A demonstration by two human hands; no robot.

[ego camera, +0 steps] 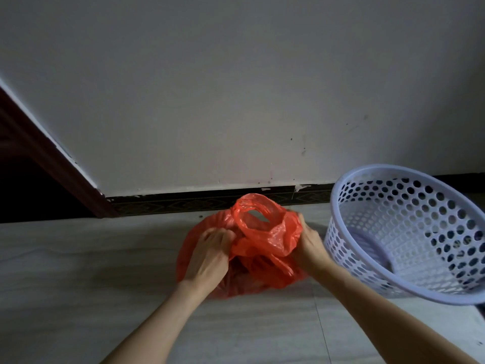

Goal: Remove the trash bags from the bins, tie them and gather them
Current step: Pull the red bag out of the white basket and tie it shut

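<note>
On the pale floor (78,258) just in front of the dark skirting board (210,203) sits a red trash bag (252,274), bulging low and wide, its top gathered up into crumpled folds with one handle loop (258,208) standing open above the rest. At the bag's left side the left hand (210,256) lies knuckles-up on the plastic, its fingers curled down and clamped on a bunch of the gathered top. At the bag's right side the right hand (308,245) does the same, fingers and thumb closed on the folds just below the open loop, so the two hands hold the bag's neck between them. Both bare forearms reach in toward the bag from the near edge of the view. Just to the right of the bag, near but not touching it, a pale lilac bin (409,232) of perforated plastic is tilted with its open mouth toward the camera; no liner shows inside it. Behind the bag rises a plain white wall (236,101) with a few small marks, and well to the bag's left a dark reddish door frame (52,158) slants down to the skirting board.
</note>
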